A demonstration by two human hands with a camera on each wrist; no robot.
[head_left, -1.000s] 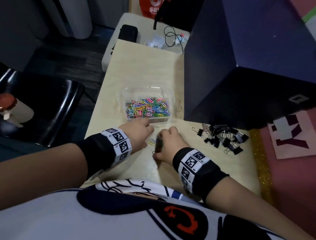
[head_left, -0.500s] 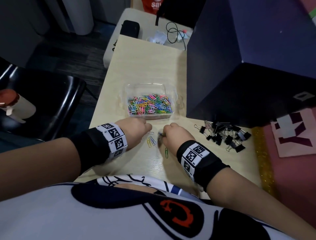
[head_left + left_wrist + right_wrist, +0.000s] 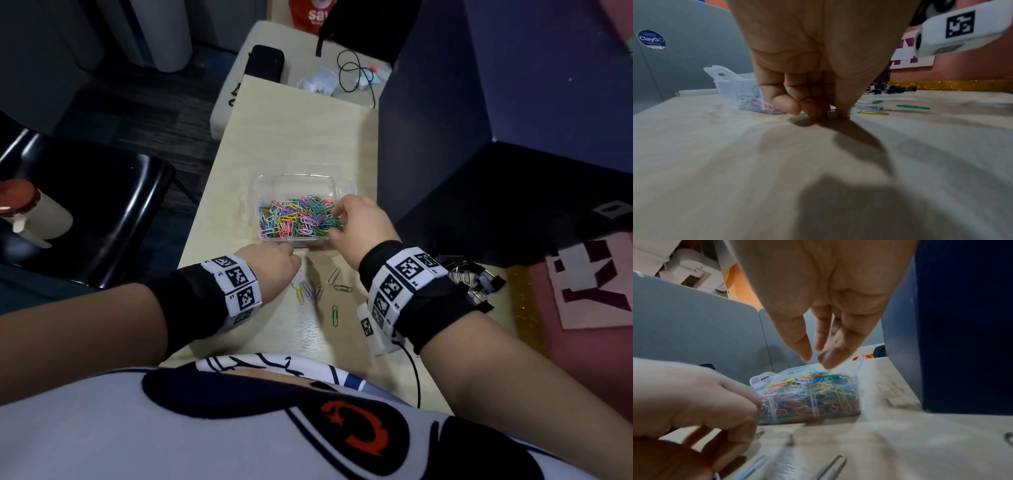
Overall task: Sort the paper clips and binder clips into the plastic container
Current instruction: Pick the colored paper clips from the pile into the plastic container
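**Paper clips: release over a nearly full container**

Paper clips fill the plastic container, which sits mid-worktop against the dark box. Right hand hovers over the container's right side, fingers extended downward, slightly apart, holding nothing visible. Left hand is at the container's near wall, fingers curled and pinching a clip against the worktop. Loose clips lie toward the near edge; binder clips are heaped toward the right edge.

Risks, as judged:
- Heaped contents may shed clips over the wall.
- Left-hand contact may shift the light container.
- Flat clip may slip from the pinch.
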